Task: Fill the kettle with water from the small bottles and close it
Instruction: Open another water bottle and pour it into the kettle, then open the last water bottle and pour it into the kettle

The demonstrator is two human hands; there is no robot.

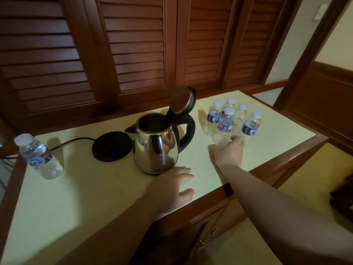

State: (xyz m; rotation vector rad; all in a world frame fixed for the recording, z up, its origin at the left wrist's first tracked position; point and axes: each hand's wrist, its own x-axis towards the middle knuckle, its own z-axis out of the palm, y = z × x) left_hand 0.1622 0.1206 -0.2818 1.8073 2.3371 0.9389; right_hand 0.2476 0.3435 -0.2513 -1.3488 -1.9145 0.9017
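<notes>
A shiny steel kettle point(155, 148) with a black handle stands mid-counter, its lid point(182, 100) hinged up and open. Just right of it is a cluster of several small capped water bottles point(225, 123) with blue labels. My right hand point(228, 151) reaches to the base of the nearest bottle in that cluster, fingertips at it, fingers apart. In front of the kettle my left hand point(172, 188) rests flat on the counter, holding nothing. One more small capped bottle point(38, 156) stands alone at the far left.
The kettle's round black base point(111, 146) lies left of the kettle, its cord point(63, 144) running off to the left. The pale counter point(86, 197) has a wooden rim; louvred wooden doors rise behind it. A drawer front with metal pulls point(207, 237) sits below.
</notes>
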